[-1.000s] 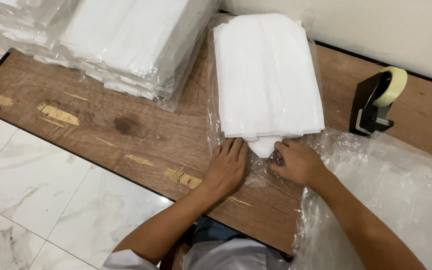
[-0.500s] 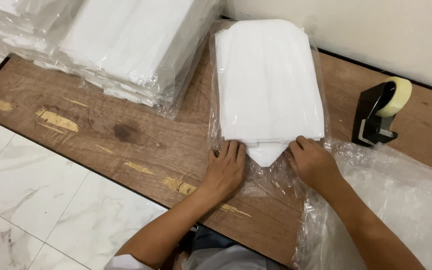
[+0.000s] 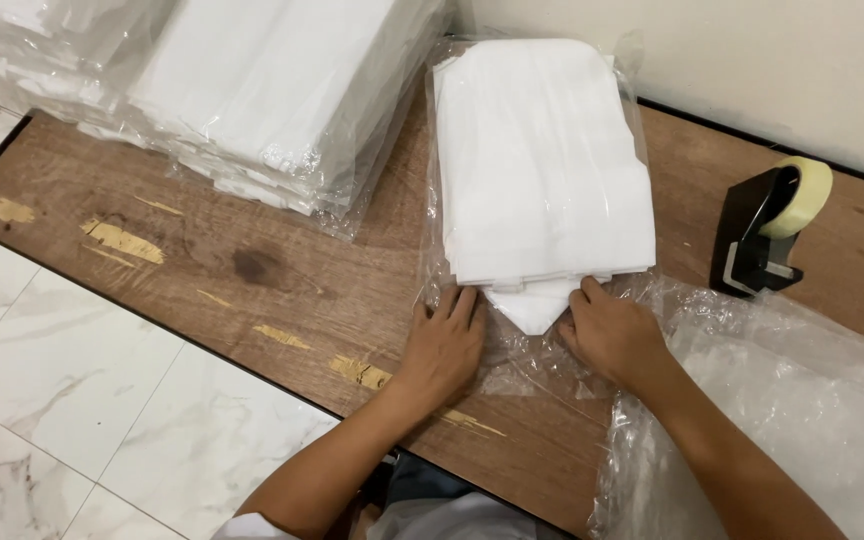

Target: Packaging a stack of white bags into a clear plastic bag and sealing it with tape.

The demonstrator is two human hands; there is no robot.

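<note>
Head camera, looking down: a person's two bare hands rest at the near end of a stack of folded white fabric [image 3: 542,160] that lies inside a clear plastic bag [image 3: 512,365] on a worn wooden tabletop [image 3: 252,270]. The left hand [image 3: 447,345] lies flat, fingers spread and palm down, pressing the loose bag mouth against the wood just beside the stack's near left corner; it grips nothing. The right hand [image 3: 612,335] is loosely curled at the near right corner, fingertips touching the fabric edge through the film, apparently pinning it rather than clasping it. Between the hands a white pointed flap pokes out of the stack, likely why both hands flank it. Farther left sits a pile of bagged white bundles [image 3: 262,90]. To the right stands a black tape dispenser [image 3: 767,235], and near it crumpled clear plastic sheeting [image 3: 802,400].
</note>
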